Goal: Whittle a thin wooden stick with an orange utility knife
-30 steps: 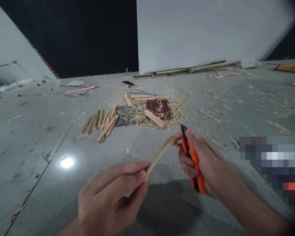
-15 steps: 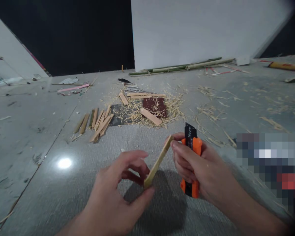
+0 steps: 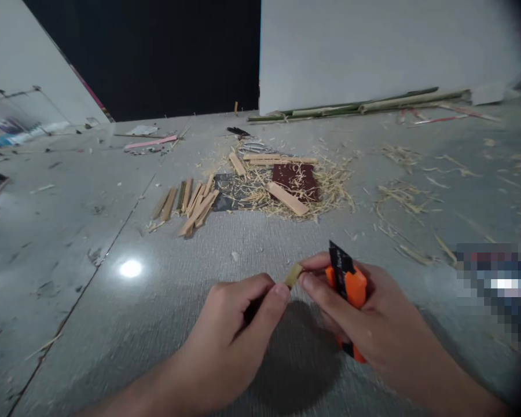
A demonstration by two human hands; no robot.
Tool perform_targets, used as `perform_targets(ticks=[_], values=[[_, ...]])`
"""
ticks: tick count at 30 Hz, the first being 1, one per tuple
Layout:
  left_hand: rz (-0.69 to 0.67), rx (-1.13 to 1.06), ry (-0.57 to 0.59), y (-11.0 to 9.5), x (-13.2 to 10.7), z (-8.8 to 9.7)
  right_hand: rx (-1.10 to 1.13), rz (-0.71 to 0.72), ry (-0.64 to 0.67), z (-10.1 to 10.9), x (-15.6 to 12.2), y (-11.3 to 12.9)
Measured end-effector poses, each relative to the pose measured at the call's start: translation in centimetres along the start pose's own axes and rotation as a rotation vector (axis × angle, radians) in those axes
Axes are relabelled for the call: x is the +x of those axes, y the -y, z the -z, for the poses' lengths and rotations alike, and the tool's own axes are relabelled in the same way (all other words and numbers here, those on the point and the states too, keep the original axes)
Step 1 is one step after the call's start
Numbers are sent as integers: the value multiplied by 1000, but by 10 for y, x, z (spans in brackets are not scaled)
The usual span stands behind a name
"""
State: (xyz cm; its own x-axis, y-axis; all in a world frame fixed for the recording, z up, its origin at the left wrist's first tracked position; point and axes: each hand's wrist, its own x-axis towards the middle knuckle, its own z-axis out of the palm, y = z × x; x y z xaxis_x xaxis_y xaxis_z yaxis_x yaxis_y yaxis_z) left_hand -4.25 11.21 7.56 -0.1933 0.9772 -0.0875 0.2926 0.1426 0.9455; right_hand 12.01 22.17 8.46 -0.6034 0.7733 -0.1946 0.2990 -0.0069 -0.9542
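My left hand [image 3: 234, 336] is closed around a thin bamboo stick [image 3: 293, 275]; only its pale tip shows past my thumb and forefinger. My right hand [image 3: 364, 315] grips an orange utility knife [image 3: 346, 282] with a black blade end pointing up. Its thumb and forefinger also touch the stick's tip. Both hands meet low in the middle of the view, above the grey floor [image 3: 113, 243].
A row of split bamboo strips [image 3: 190, 204] lies ahead on the left. Beside it is a heap of shavings [image 3: 286, 185] with a dark red sheet [image 3: 294, 177] and a few flat slats. Long green bamboo poles [image 3: 356, 107] lie along a white board. A blurred patch is at the right.
My left hand has closed over the stick, so most of its length is now hidden. The two hands have drawn together, and the view has shifted a little.
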Motion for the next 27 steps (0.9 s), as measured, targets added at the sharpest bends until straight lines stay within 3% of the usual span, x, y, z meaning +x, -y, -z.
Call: perform_targets(ticks=[4,9,17,20,27], values=[[-74,106,-29,-2,0,3,101,-51,-23,4,-1,-3],[-184,235,-72,-1,-2,2,58,-70,-43,6,1,-4],[-203,261,-101,0,2,4,5,-47,14,4,0,2],[-109,157,-74,1,0,4,-74,32,50,4,-1,2],[220,-303,13,0,3,-1,-333,402,94,7,-8,1]])
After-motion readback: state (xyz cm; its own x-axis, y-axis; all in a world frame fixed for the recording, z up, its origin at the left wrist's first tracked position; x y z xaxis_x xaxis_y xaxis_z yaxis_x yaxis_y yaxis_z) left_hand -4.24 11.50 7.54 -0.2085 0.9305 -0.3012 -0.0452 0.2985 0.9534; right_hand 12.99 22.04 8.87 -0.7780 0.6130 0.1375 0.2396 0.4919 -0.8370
